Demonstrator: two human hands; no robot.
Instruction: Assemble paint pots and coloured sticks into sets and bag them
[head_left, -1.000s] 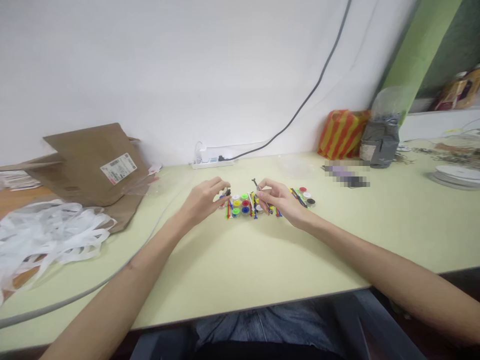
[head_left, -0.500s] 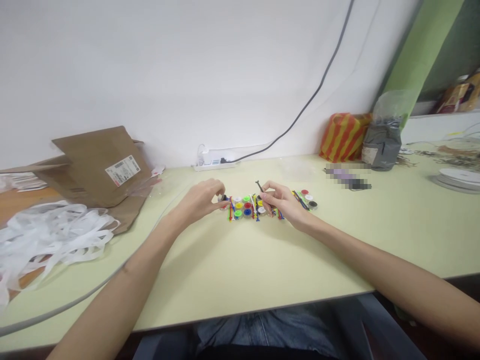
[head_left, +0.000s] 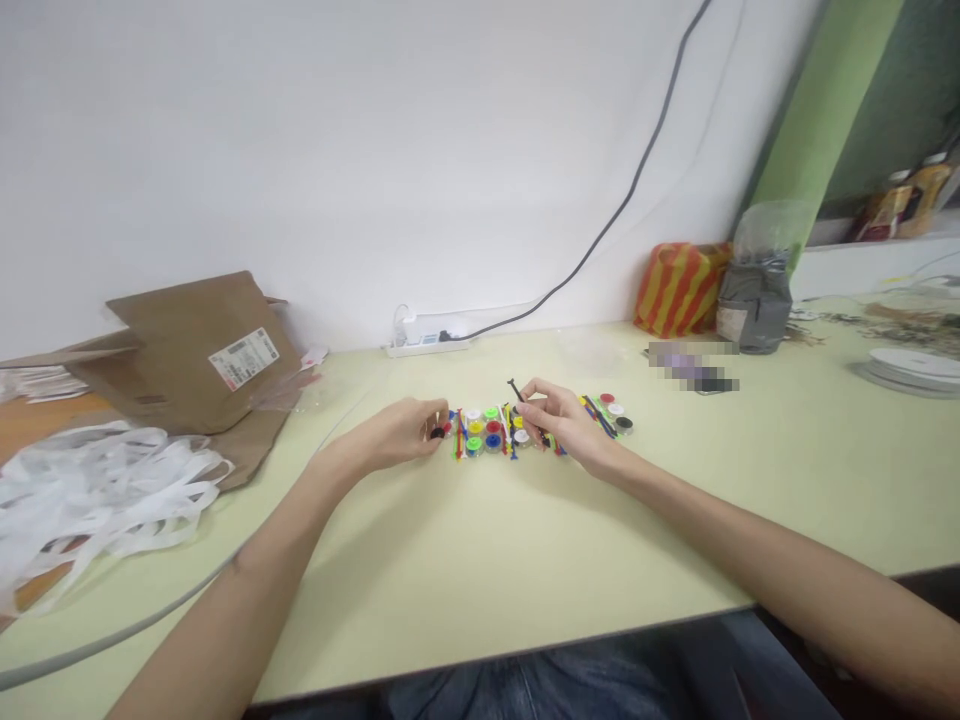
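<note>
Left hand (head_left: 401,435) pinches small black cap (head_left: 436,433), right hand (head_left: 559,422) black pin (head_left: 514,391).

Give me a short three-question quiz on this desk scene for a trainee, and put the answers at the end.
1. True or false: the left hand holds a small dark piece at its fingertips, while the right hand pinches a thin dark pin.

2. What lies between the two hands? A: a row of coloured round caps. B: a white power strip. C: a striped bag.

3. Fill in the blank: the brown cardboard lies on the desk to the ____ of both hands.

Key: 1 true; 2 A; 3 left.
</note>
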